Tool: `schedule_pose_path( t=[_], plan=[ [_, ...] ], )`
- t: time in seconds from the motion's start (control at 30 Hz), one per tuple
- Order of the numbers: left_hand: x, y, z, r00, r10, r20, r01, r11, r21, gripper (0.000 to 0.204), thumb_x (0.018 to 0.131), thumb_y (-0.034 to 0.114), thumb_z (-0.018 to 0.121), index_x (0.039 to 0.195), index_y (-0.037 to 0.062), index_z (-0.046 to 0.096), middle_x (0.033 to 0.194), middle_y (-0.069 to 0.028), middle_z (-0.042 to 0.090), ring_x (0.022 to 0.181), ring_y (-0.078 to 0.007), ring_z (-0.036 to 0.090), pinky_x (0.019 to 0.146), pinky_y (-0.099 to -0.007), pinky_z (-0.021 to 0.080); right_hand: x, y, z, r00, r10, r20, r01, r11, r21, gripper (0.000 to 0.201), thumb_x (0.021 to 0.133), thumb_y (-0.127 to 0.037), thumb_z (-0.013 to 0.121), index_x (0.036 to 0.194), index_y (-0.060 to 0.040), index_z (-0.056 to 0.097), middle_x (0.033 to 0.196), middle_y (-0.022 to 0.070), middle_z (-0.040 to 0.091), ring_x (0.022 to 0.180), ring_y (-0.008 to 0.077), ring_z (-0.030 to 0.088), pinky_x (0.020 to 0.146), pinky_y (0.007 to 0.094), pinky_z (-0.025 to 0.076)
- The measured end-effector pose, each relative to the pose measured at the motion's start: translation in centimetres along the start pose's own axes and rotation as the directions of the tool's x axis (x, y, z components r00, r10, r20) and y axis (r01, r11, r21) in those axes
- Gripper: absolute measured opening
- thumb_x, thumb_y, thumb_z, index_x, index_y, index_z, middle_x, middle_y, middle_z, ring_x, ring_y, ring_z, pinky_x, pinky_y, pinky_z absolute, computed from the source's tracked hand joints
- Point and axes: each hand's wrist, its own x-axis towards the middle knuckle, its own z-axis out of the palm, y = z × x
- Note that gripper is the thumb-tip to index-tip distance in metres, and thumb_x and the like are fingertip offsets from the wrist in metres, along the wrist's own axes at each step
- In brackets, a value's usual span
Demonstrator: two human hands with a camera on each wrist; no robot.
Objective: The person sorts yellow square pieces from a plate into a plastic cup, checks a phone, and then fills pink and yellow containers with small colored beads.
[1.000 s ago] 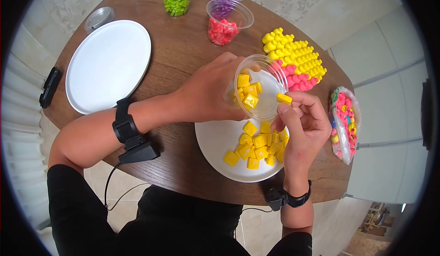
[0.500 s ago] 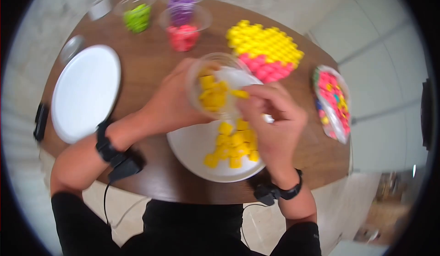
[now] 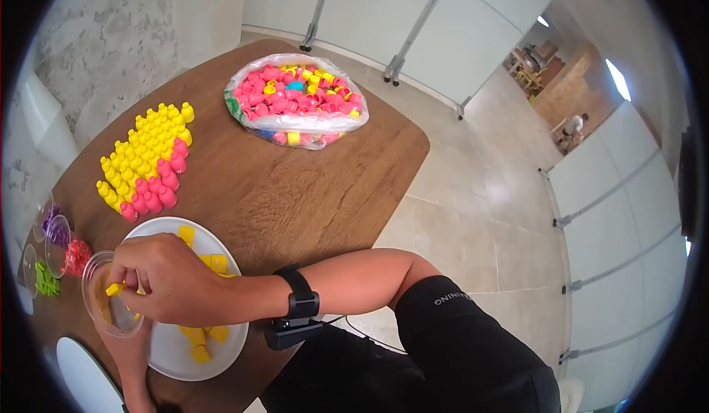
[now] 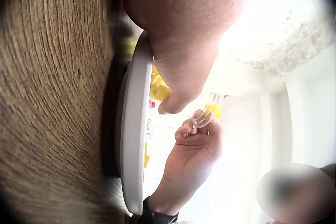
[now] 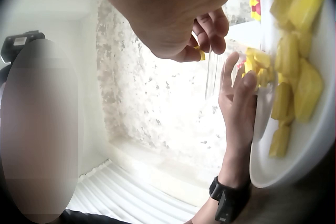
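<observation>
In the head view my left hand (image 3: 127,343) grips a clear plastic cup (image 3: 90,295) from below and behind, mostly hidden by my right hand (image 3: 173,280). The right hand pinches a small yellow square piece (image 3: 114,289) between thumb and fingers, over the cup's mouth. Several such yellow pieces (image 5: 257,66) lie inside the cup, as the right wrist view shows. More yellow pieces (image 3: 199,354) are scattered on a round white plate (image 3: 185,372) under the right forearm and hand.
Rows of small yellow and pink bottles (image 3: 148,154) stand past the plate. A plastic bag (image 3: 295,106) of pink and yellow parts sits farther off. Cups of purple, red and green pieces (image 3: 48,281) line the left side, near a second white plate (image 3: 85,376).
The head view has swung far to the right, so the table and hands now appear lower left. The right hand keeps its yellow piece at the cup; the left keeps the cup.
</observation>
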Motion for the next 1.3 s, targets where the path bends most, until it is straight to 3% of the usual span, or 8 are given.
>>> schedule_pose_path(
  t=[0.37, 0.93, 1.3],
  plan=[
    [-0.1, 0.0, -0.1, 1.000, -0.021, 0.010, 0.021, 0.999, -0.027, 0.081, 0.074, 0.009, 0.083, 0.147, 0.0058, 0.050, 0.142, -0.0097, 0.057, 0.134, -0.0239, 0.055, 0.117, -0.0385, 0.039, -0.2, -0.3, 0.1, 0.998, -0.046, 0.038, 0.046, 0.999, -0.022, 0.009, 0.080, -0.005, 0.074, 0.084, -0.0025, 0.066, 0.079, 0.0083, 0.061, 0.062, 0.0226, 0.059, 0.058, 0.0378, 0.044],
    [-0.2, -0.5, -0.5, 0.999, -0.039, 0.024, 0.039, 0.999, 0.005, 0.087, 0.073, 0.010, 0.086, 0.150, 0.0043, 0.047, 0.145, -0.0120, 0.056, 0.136, -0.0253, 0.055, 0.118, -0.0403, 0.039, -0.2, -0.3, 0.2, 0.996, -0.077, 0.041, 0.078, 0.997, -0.015, 0.011, 0.078, -0.003, 0.073, 0.084, -0.0027, 0.064, 0.069, 0.0081, 0.056, 0.060, 0.0261, 0.055, 0.057, 0.0414, 0.040],
    [-0.1, 0.6, -0.4, 0.996, -0.082, 0.027, 0.082, 0.997, 0.004, 0.087, 0.073, 0.009, 0.087, 0.150, 0.0028, 0.047, 0.146, -0.0140, 0.056, 0.137, -0.0260, 0.055, 0.118, -0.0407, 0.040, -0.2, -0.9, -0.1, 0.999, -0.023, 0.033, 0.023, 1.000, 0.001, 0.012, 0.078, -0.002, 0.073, 0.088, -0.0030, 0.066, 0.069, 0.0077, 0.056, 0.058, 0.0242, 0.055, 0.056, 0.0392, 0.041]
  ],
)
